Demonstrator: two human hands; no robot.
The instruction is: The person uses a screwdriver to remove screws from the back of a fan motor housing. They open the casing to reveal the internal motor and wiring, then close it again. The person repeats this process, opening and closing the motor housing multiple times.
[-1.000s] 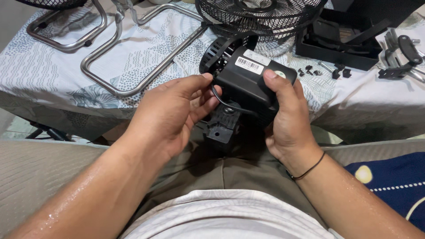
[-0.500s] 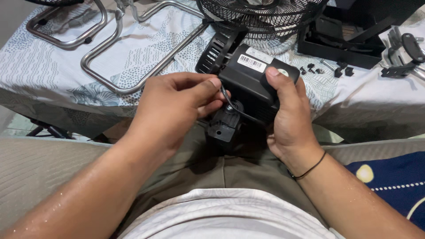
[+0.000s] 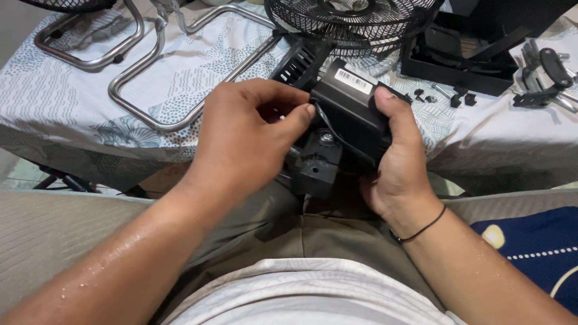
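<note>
I have my right hand (image 3: 400, 165) clamped around the black fan motor housing (image 3: 355, 117) while my left hand (image 3: 244, 135) pinches its thin black wire (image 3: 330, 129) between thumb and fingertips; next it needs careful routing, I judge.

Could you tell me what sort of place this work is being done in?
Probably a home, not a workshop: a patterned cloth covers the table, fan parts such as a black grille lie on it, and a cushion sits beside the person.
</note>
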